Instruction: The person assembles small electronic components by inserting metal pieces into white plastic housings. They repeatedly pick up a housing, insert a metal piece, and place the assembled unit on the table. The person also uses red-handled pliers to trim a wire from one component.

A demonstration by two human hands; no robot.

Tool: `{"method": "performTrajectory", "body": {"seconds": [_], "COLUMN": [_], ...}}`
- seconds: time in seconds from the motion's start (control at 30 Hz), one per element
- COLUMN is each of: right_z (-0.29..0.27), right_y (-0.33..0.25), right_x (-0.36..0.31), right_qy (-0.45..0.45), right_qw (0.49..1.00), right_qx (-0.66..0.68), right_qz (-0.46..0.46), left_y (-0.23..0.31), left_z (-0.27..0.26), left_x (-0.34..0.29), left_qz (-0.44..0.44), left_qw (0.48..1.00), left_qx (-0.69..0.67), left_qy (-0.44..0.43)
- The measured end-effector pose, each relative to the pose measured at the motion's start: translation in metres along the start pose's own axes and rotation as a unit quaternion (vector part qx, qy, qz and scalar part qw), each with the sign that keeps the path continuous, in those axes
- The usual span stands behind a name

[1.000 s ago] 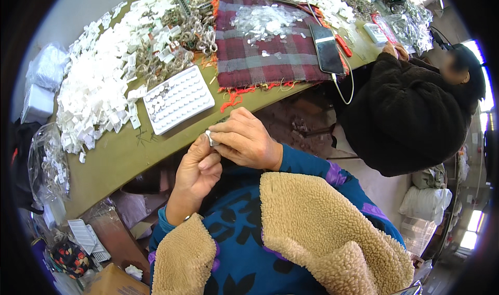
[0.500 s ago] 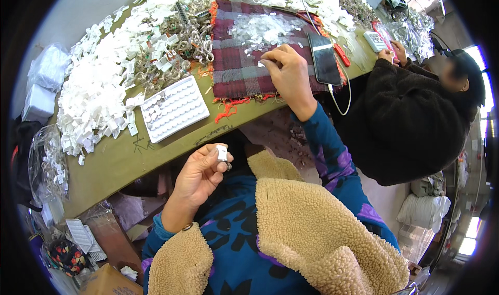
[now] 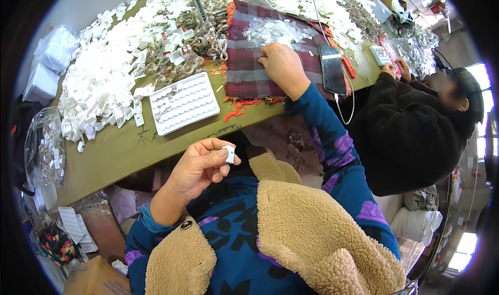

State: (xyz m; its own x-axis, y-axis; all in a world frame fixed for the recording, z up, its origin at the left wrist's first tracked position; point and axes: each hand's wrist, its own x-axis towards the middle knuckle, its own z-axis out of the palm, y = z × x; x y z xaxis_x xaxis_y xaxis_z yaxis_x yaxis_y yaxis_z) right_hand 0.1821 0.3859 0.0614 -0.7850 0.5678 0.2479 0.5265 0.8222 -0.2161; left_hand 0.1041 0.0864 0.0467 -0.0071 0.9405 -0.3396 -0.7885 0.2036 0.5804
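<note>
Between the thumb and fingers of my left hand (image 3: 200, 166) is a small white plastic clip-like piece (image 3: 230, 154), held upright in front of my lap, below the table edge. My right hand (image 3: 283, 66) is over a dark plaid cloth (image 3: 244, 79), at the near side of a heap of small clear plastic pieces (image 3: 270, 32). Its fingers curl downward; the back of the hand hides whatever is in them. A white tray (image 3: 195, 105) with rows of round hollows lies left of the cloth, small silvery discs (image 3: 165, 96) at its left end.
White plastic pieces (image 3: 99, 94) heap over the table's left side (image 3: 104, 157), beside clear and brownish ring-like parts (image 3: 171, 66). A phone (image 3: 331, 68) with a cable and a red-handled tool (image 3: 348, 66) lie right of the cloth. A person in dark clothing (image 3: 400, 133) sits at the right.
My left hand has turned, so the white piece faces outward more clearly. My right hand has curled its fingers down out of sight. The view has shifted, with the table sliding slightly right.
</note>
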Motion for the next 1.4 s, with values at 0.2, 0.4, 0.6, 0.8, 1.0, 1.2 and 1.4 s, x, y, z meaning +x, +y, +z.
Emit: {"method": "performTrajectory", "body": {"seconds": [0.2,0.4,0.6,0.8,1.0,1.2,1.4], "right_z": [-0.029,-0.026,-0.007,0.006,0.015,0.017,0.007], "right_y": [-0.041,-0.124,-0.147,-0.142,-0.136,-0.132,-0.129], "right_x": [-0.033,-0.138,-0.149,-0.146,-0.137,-0.136,-0.13], "right_qy": [0.101,-0.106,-0.052,-0.056,-0.041,-0.073,-0.073], "right_qw": [0.985,0.839,0.805,0.766,0.764,0.764,0.826], "right_qx": [0.136,0.531,0.581,0.639,0.638,0.638,0.543], "right_qz": [-0.043,-0.056,-0.105,-0.055,-0.09,-0.07,-0.132], "left_y": [-0.019,-0.041,-0.036,-0.036,-0.034,-0.035,-0.036], "left_z": [-0.006,-0.024,-0.02,-0.022,-0.024,-0.025,-0.027], "left_x": [-0.012,-0.028,-0.038,-0.034,-0.03,-0.025,-0.026], "left_qz": [0.092,0.168,0.209,0.211,0.205,0.208,0.207], "left_qw": [0.99,0.975,0.968,0.969,0.968,0.967,0.971], "left_qx": [-0.111,-0.146,-0.141,-0.13,-0.147,-0.144,-0.113], "left_qy": [0.005,-0.004,0.004,0.013,0.017,0.018,0.039]}}
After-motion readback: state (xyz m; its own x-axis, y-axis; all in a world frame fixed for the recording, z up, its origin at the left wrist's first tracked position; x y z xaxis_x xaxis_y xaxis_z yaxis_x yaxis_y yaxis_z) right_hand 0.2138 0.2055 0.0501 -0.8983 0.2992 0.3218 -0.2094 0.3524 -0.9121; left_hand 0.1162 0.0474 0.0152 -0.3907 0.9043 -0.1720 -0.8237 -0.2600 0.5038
